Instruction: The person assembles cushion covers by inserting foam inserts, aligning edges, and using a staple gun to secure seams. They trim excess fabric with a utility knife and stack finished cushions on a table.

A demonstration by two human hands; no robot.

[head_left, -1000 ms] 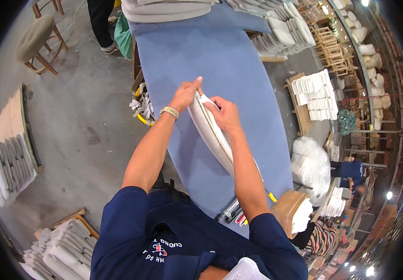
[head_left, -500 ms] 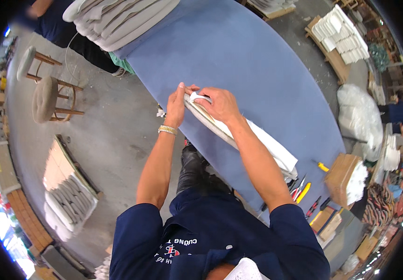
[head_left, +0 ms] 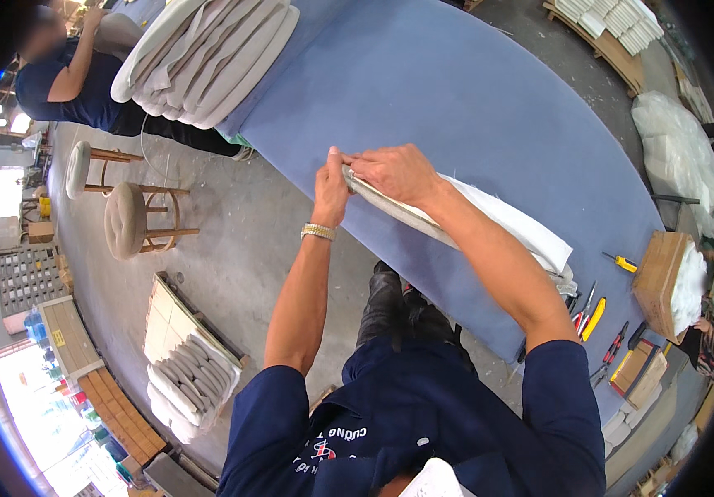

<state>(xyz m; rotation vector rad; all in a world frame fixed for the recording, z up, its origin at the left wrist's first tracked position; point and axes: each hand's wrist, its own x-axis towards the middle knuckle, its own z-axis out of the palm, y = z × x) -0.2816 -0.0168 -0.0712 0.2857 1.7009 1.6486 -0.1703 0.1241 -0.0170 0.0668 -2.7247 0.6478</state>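
A long, slim padded panel (head_left: 402,215) with a grey fabric edge lies along the table's near edge. White cloth (head_left: 531,226) covers its upper face and runs toward the tools at the right. My left hand (head_left: 332,192) holds the panel's far left end, thumb pointing up and fingers wrapped round the edge. Over that same end bends my right hand (head_left: 396,174), its fingers curled and pressing on the fabric close to the left fingertips. What lies under the right fingers is hidden, so I cannot tell if they pinch cloth or padding.
Pliers (head_left: 582,313), a yellow cutter (head_left: 594,320) and a yellow screwdriver (head_left: 621,262) lie on the blue table (head_left: 423,91), near a cardboard box (head_left: 655,277). Grey cushions (head_left: 216,62) are stacked far left, beside a co-worker (head_left: 67,83). Padded stools (head_left: 125,219) stand on the floor.
The view has shifted, so most things sit farther right. My right hand has turned palm down over the panel's end, covering the white strip that showed between its fingers.
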